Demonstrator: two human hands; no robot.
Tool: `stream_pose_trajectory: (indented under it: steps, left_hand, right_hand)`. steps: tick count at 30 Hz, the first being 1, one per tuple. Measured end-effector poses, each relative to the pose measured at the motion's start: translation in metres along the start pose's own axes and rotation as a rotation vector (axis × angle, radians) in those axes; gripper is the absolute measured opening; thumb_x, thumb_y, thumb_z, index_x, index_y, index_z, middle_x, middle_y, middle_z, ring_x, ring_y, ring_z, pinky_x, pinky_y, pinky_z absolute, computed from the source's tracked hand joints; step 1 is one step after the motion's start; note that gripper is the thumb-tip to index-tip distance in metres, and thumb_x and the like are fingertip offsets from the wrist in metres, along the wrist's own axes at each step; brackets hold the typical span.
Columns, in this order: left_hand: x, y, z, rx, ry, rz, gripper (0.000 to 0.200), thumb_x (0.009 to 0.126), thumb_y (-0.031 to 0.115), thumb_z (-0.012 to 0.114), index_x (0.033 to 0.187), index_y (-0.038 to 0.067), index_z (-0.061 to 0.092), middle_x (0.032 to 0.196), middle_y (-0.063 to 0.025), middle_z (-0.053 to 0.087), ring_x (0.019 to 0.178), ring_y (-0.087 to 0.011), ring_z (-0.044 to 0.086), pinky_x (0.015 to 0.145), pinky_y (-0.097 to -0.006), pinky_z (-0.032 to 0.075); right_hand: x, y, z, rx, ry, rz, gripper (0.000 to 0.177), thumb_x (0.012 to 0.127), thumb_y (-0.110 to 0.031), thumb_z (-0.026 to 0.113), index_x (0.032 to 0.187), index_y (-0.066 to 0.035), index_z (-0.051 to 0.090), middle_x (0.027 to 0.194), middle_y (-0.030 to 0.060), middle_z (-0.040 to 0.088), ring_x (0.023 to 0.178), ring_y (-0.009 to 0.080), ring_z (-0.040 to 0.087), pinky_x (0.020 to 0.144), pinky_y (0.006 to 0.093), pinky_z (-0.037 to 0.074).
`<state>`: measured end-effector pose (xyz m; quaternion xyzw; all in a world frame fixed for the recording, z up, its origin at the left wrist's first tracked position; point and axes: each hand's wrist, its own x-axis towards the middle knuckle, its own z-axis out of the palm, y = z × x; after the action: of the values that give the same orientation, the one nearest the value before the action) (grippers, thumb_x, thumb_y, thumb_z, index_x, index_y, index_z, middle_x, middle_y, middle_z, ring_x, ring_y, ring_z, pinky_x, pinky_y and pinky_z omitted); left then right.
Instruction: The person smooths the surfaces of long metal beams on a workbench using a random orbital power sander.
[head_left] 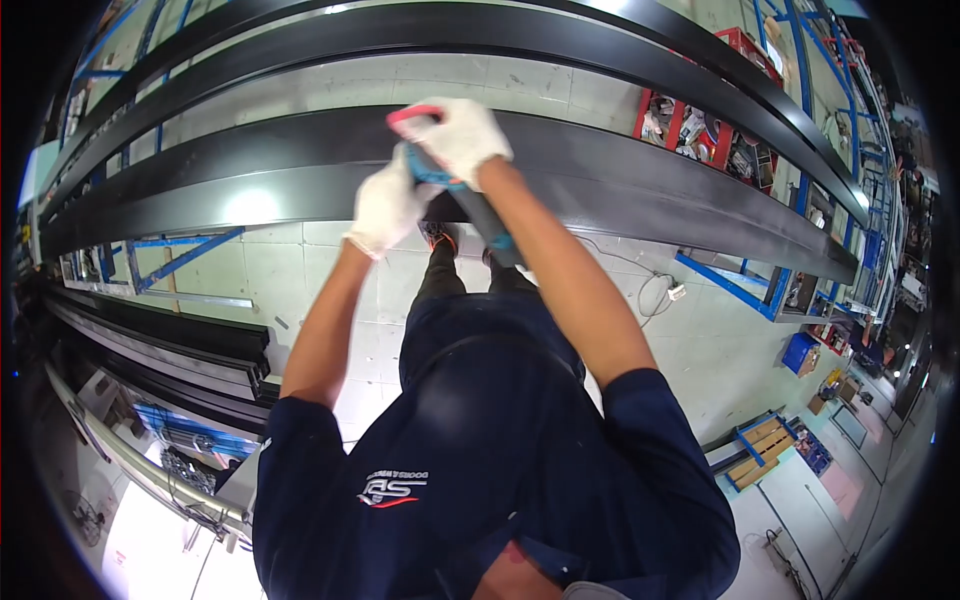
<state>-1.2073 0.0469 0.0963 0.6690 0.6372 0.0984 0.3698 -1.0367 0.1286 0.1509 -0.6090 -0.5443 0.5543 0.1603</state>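
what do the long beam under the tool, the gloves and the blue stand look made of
The beam looks like metal, probably coated, in smooth dark satin: crisp edges, bright glare. The gloves seem soft fabric, perhaps knitted cotton: matte white, loose at the wrists. The blue stand is likely painted steel, judging by its straight, evenly coloured bars.

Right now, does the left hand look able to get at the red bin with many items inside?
Probably not: the left hand is at the blue-and-black tool, and the red bin lies off to the right, beyond the near dark beam.
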Motion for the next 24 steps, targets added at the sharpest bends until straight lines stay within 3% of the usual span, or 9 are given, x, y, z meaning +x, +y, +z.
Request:
stream_pose_trajectory:
  steps: [2,4,7,10,12,16,20,21,24]
  left_hand:
    - [-0.016,-0.032,-0.020,0.019,0.045,-0.071,0.055,0.101,0.034,0.082,0.141,0.005,0.058,0.108,-0.0260,0.081,0.105,-0.0483,0.078,0.088,-0.0574,0.061]
    - [-0.031,-0.055,-0.029,0.048,0.056,-0.083,0.048,0.101,0.034,0.081,0.134,0.003,0.065,0.109,-0.0259,0.081,0.104,-0.0487,0.078,0.088,-0.0574,0.061]
    - [-0.037,-0.064,-0.015,0.082,0.064,-0.087,0.040,0.102,0.032,0.080,0.125,0.001,0.070,0.104,-0.0266,0.080,0.100,-0.0503,0.077,0.087,-0.0583,0.061]
    - [-0.029,-0.049,0.019,0.147,0.058,0.027,0.027,0.101,0.025,0.074,0.116,0.003,0.076,0.097,-0.0258,0.080,0.093,-0.0489,0.078,0.083,-0.0588,0.062]
    - [-0.019,-0.026,0.054,0.095,0.208,0.332,0.021,0.100,0.021,0.070,0.111,0.004,0.078,0.094,-0.0237,0.081,0.090,-0.0470,0.079,0.081,-0.0584,0.063]
    - [0.014,0.089,0.092,0.115,-0.209,0.162,0.037,0.099,0.035,0.075,0.122,0.005,0.073,0.096,-0.0251,0.080,0.091,-0.0458,0.079,0.082,-0.0569,0.064]
    - [0.016,0.151,0.123,-0.146,-0.204,0.405,0.061,0.104,0.048,0.075,0.146,0.005,0.065,0.136,-0.0306,0.073,0.124,-0.0464,0.073,0.101,-0.0568,0.060]
    - [0.015,0.151,0.120,-0.196,-0.263,0.404,0.065,0.104,0.049,0.075,0.151,0.006,0.065,0.149,-0.0289,0.065,0.138,-0.0437,0.064,0.113,-0.0565,0.055]
    - [0.019,0.097,0.101,0.051,0.137,0.489,0.062,0.103,0.045,0.077,0.149,0.007,0.067,0.148,-0.0241,0.068,0.140,-0.0414,0.064,0.118,-0.0564,0.052]
  right_hand:
    - [0.012,-0.020,0.039,-0.112,-0.043,-0.095,0.065,0.086,-0.066,0.090,0.123,-0.013,0.087,0.095,0.0154,0.083,0.091,0.0259,0.080,0.089,0.0410,0.062]
    - [-0.001,-0.064,0.042,-0.123,-0.246,0.023,0.067,0.085,-0.067,0.089,0.123,-0.012,0.085,0.108,0.0161,0.085,0.100,0.0312,0.081,0.095,0.0439,0.064]
    - [0.012,-0.052,0.066,-0.366,-0.218,-0.148,0.066,0.090,-0.063,0.082,0.130,-0.011,0.082,0.123,0.0197,0.082,0.117,0.0375,0.079,0.101,0.0499,0.064]
    - [-0.005,-0.031,0.060,-0.626,-0.076,-0.246,0.056,0.095,-0.053,0.079,0.127,-0.008,0.079,0.120,0.0184,0.081,0.118,0.0382,0.077,0.102,0.0515,0.063]
    - [-0.033,-0.005,0.033,-0.773,0.066,-0.278,0.054,0.097,-0.046,0.079,0.134,-0.008,0.071,0.131,0.0171,0.073,0.127,0.0406,0.070,0.107,0.0533,0.061]
    - [-0.074,0.045,-0.064,-0.729,0.245,0.000,0.054,0.096,-0.050,0.079,0.134,-0.012,0.074,0.134,0.0154,0.074,0.130,0.0363,0.070,0.110,0.0511,0.058]
    - [-0.110,0.128,-0.158,-0.686,0.553,0.140,0.054,0.096,-0.052,0.079,0.129,-0.009,0.075,0.129,0.0192,0.077,0.123,0.0405,0.074,0.107,0.0500,0.057]
    - [-0.117,0.142,-0.181,-0.684,0.613,0.231,0.053,0.096,-0.051,0.080,0.128,-0.009,0.075,0.125,0.0210,0.078,0.120,0.0420,0.074,0.104,0.0498,0.058]
    - [-0.137,0.180,-0.257,-0.568,0.696,0.356,0.052,0.094,-0.050,0.081,0.122,-0.007,0.076,0.115,0.0264,0.079,0.111,0.0464,0.075,0.100,0.0495,0.057]
